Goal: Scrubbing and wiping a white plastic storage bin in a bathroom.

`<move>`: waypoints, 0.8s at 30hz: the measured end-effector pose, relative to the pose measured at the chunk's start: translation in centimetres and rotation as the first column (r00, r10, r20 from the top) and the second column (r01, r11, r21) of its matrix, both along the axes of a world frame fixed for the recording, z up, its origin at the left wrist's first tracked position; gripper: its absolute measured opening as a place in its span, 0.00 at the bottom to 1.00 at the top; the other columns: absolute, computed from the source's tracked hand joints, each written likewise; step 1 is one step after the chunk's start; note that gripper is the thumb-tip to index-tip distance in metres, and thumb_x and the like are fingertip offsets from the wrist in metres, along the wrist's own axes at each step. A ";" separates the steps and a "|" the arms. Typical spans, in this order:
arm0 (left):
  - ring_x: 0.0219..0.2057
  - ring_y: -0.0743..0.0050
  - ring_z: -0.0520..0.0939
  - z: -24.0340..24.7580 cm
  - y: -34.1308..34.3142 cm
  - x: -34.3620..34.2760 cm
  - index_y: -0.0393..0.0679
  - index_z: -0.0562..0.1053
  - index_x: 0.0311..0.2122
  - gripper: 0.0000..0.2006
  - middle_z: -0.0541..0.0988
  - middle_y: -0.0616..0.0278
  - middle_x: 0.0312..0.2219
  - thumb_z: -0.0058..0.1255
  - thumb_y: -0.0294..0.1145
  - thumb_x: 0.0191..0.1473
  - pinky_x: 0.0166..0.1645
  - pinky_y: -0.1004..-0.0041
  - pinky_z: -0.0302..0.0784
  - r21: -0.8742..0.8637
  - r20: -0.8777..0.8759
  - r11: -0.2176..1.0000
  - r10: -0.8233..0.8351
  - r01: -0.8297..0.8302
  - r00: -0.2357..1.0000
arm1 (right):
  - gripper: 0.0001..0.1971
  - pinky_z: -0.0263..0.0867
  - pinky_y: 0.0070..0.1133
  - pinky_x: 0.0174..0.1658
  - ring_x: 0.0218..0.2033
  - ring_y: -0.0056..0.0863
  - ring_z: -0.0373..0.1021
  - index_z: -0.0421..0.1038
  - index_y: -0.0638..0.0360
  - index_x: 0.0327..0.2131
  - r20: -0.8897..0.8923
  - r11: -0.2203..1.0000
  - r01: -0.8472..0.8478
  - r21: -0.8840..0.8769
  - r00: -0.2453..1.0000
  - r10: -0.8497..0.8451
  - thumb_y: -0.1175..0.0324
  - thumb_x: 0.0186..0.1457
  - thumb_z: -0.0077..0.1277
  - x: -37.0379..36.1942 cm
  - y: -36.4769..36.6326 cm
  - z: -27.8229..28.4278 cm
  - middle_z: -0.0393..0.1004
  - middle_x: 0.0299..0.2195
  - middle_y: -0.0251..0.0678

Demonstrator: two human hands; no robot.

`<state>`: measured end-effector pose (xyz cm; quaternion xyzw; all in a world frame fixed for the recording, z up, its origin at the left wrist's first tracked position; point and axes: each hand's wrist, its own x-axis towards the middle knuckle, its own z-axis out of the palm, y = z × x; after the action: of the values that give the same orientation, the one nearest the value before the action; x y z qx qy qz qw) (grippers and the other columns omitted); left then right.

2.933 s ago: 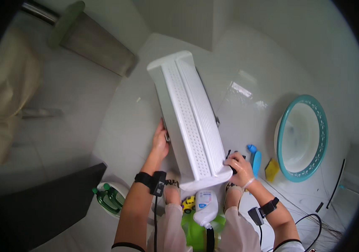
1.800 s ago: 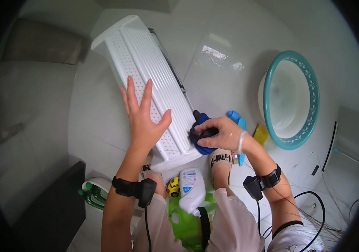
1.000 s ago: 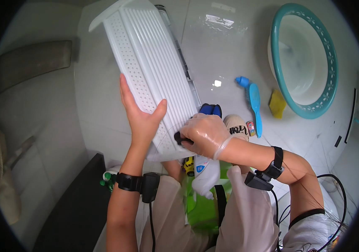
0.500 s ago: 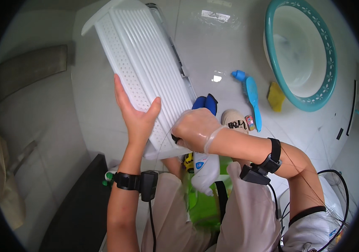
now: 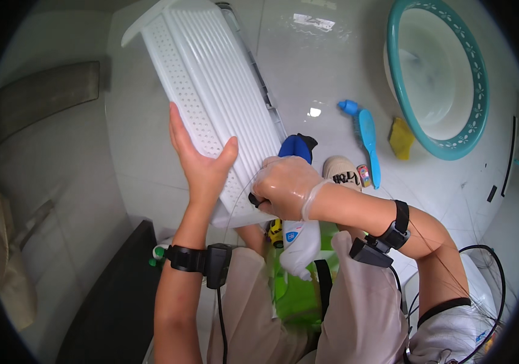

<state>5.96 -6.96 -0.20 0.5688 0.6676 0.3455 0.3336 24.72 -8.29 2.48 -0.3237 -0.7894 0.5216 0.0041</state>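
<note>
A long white slatted plastic panel (image 5: 211,85) slants from the upper left down toward my lap. My left hand (image 5: 202,161) grips its near left edge, fingers flat along the perforated side and thumb across the slats. My right hand (image 5: 283,188), in a clear thin glove, is closed on the dark handle of a blue scrubber (image 5: 296,147) and presses it against the panel's near right corner. Most of the handle is hidden inside the fist.
A teal-rimmed white basin (image 5: 453,145) stands at the upper right. A blue brush (image 5: 367,133) and a yellow sponge (image 5: 401,136) lie on the wet white tiles beside it. A white and green spray bottle (image 5: 299,249) rests in my lap. A black cable (image 5: 490,267) loops at the right.
The panel lay flat with both hands at its near end; now its near end is raised. My right hand picked up the blue scrubber and moved it down to the panel's near corner.
</note>
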 end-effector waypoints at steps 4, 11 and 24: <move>0.62 0.47 0.56 0.1 0.1 0.1 0.40 0.44 0.66 0.52 0.52 0.44 0.60 0.63 0.28 0.37 0.64 0.56 0.53 0.003 -0.012 1.000 -0.009 0.009 1.000 | 0.03 0.69 0.32 0.36 0.35 0.38 0.73 0.77 0.54 0.25 -0.107 0.951 0.240 0.197 0.969 -0.223 0.68 0.42 0.58 0.2 -1.3 -1.2 0.75 0.25 0.37; 0.62 0.46 0.55 0.4 0.2 -0.2 0.40 0.44 0.66 0.52 0.52 0.44 0.60 0.63 0.28 0.37 0.64 0.57 0.52 -0.012 -0.042 1.000 -0.007 0.007 0.999 | 0.03 0.70 0.31 0.37 0.36 0.39 0.73 0.78 0.54 0.24 -0.026 0.999 0.038 0.031 0.999 -0.037 0.69 0.44 0.57 0.8 -0.1 -0.1 0.76 0.26 0.38; 0.62 0.54 0.57 0.8 0.3 0.1 0.41 0.43 0.67 0.49 0.52 0.47 0.62 0.57 0.23 0.41 0.65 0.62 0.51 -0.039 -0.097 0.999 -0.034 0.030 0.995 | 0.04 0.70 0.32 0.33 0.34 0.38 0.74 0.78 0.53 0.24 0.066 0.968 0.232 0.095 0.969 -0.239 0.70 0.40 0.55 -0.2 -0.5 0.6 0.77 0.25 0.39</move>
<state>6.10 -6.65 0.61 0.5892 0.6804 0.2993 0.3167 24.55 -8.84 3.13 -0.4345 -0.7668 0.4699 0.0498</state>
